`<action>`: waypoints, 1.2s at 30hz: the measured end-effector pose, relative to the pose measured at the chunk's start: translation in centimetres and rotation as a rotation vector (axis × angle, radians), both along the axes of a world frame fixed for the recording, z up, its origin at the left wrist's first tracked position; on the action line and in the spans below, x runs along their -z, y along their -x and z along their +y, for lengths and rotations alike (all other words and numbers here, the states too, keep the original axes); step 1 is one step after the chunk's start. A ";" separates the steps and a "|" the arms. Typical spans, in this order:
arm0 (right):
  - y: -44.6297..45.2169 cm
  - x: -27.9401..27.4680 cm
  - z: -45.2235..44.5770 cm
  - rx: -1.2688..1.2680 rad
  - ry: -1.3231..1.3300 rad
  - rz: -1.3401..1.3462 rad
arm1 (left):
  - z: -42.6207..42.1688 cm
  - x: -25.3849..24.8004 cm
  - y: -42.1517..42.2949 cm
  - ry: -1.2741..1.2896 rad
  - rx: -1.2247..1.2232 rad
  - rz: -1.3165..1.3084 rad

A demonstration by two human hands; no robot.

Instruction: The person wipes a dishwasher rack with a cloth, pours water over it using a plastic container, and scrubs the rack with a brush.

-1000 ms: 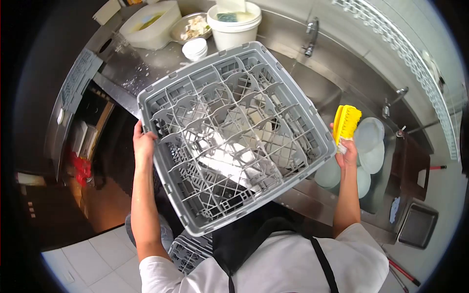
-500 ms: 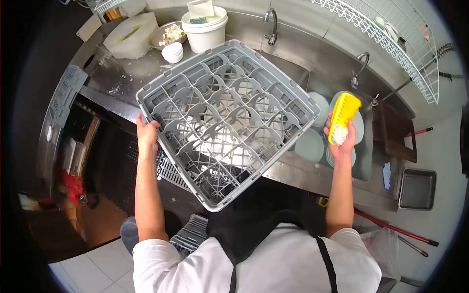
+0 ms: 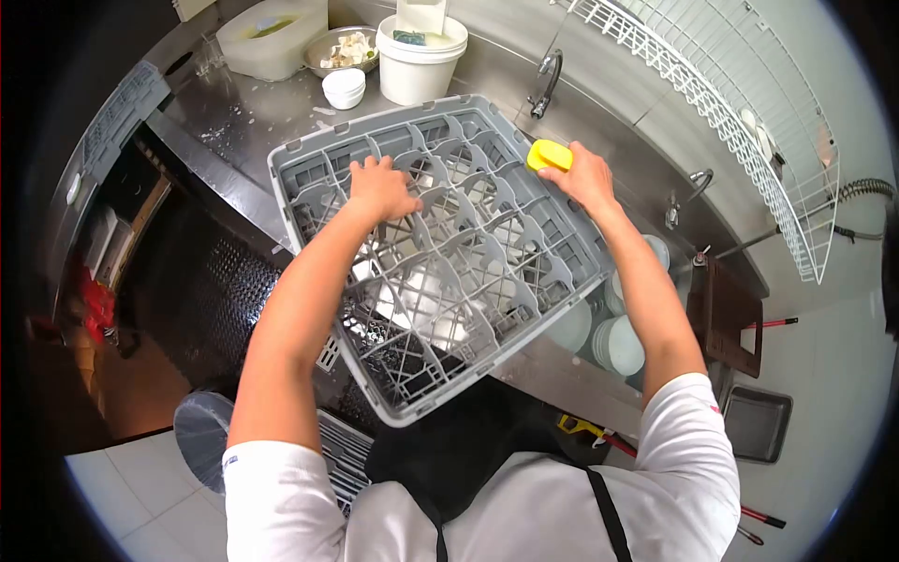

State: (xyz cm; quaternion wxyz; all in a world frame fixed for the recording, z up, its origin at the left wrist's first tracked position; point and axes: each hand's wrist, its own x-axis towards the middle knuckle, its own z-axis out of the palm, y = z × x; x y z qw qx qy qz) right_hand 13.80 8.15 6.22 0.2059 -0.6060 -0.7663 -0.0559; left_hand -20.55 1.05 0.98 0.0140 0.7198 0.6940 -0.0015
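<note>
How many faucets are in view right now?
2: one faucet by the back wall, beyond the gray rack; the second faucet farther right along that wall.
</note>
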 end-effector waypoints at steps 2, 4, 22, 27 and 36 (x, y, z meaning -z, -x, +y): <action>-0.4 0.6 1.1 -0.079 0.059 -0.131 | 0.2 -0.4 0.1 -0.020 -0.001 0.053; -1.3 1.5 2.6 -0.185 0.081 -0.250 | 0.2 -0.3 -0.7 -0.034 -0.010 0.071; -1.1 2.0 11.8 -0.194 0.090 0.243 | 3.2 0.0 0.5 -0.089 -0.148 -0.089; -0.6 0.9 10.8 -0.392 0.181 -0.214 | 4.4 0.1 0.3 0.070 -0.190 -0.050; 0.1 2.8 14.1 0.139 0.131 0.226 | 4.5 0.0 1.0 0.176 -0.176 -0.053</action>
